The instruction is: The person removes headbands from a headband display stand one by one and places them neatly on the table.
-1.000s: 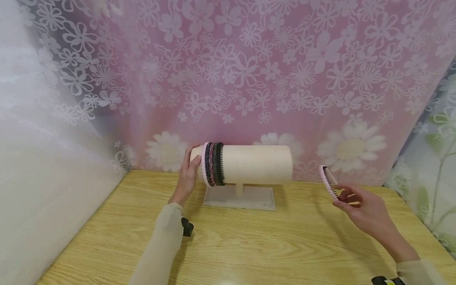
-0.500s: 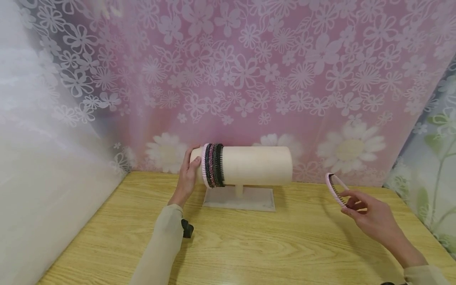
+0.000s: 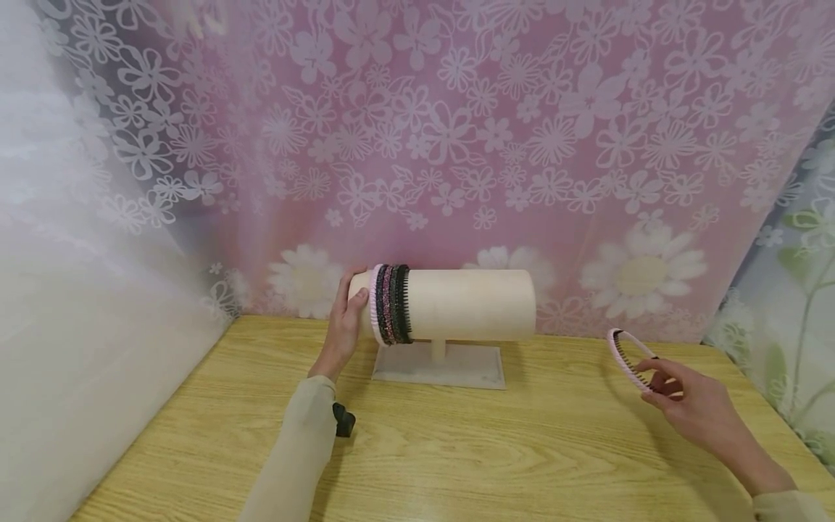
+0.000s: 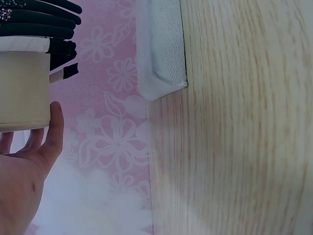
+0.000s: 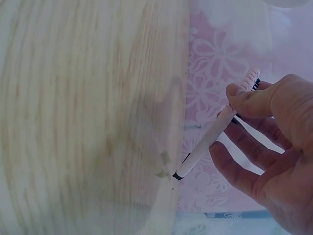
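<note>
A cream cylinder of a headband display stand [image 3: 470,304] lies level on a short post above a pale base. Around its left part sit several headbands: a pink one [image 3: 375,304] at the outer end, then dark and glittery ones [image 3: 391,304], the innermost with black teeth. My left hand [image 3: 342,322] grips the cylinder's left end, thumb in front; in the left wrist view its fingers [image 4: 54,132] reach around that end. To the right, above the table, my right hand [image 3: 698,402] pinches a pink toothed headband [image 3: 622,359], also seen in the right wrist view [image 5: 205,142].
The wood-grain table [image 3: 457,449] ends at the back against a pink floral curtain [image 3: 424,145]. Whitish sheeting [image 3: 98,290] closes the left side, and a leaf-patterned curtain [image 3: 796,326] the right. The stand's rectangular base [image 3: 466,370] rests near the back edge.
My right hand has moved right and a little nearer with the pink headband, which now shows more of its open loop. The left hand stays on the cylinder's end.
</note>
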